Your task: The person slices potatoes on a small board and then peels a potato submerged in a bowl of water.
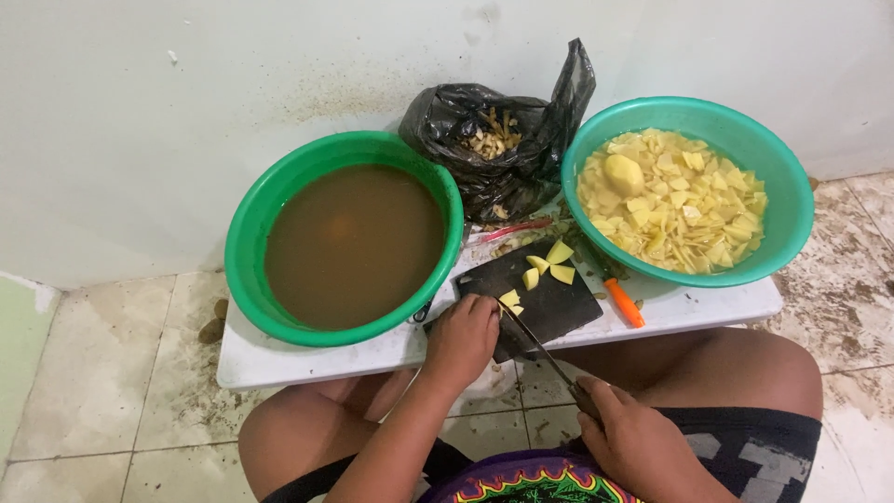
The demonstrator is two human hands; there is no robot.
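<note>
Tiled floor, low white table (pixel 279 359). Left hand (pixel 463 337) pressing potato (pixel 509 299) on board (pixel 540 296); right hand (pixel 633 436) clamped on knife (pixel 538 343), slicing.

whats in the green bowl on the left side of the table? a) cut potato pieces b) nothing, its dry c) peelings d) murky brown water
d: the left green bowl is filled with opaque brown water, while the cut potato pieces fill the other green bowl on the right and the peelings sit in the black bag between them.
</note>
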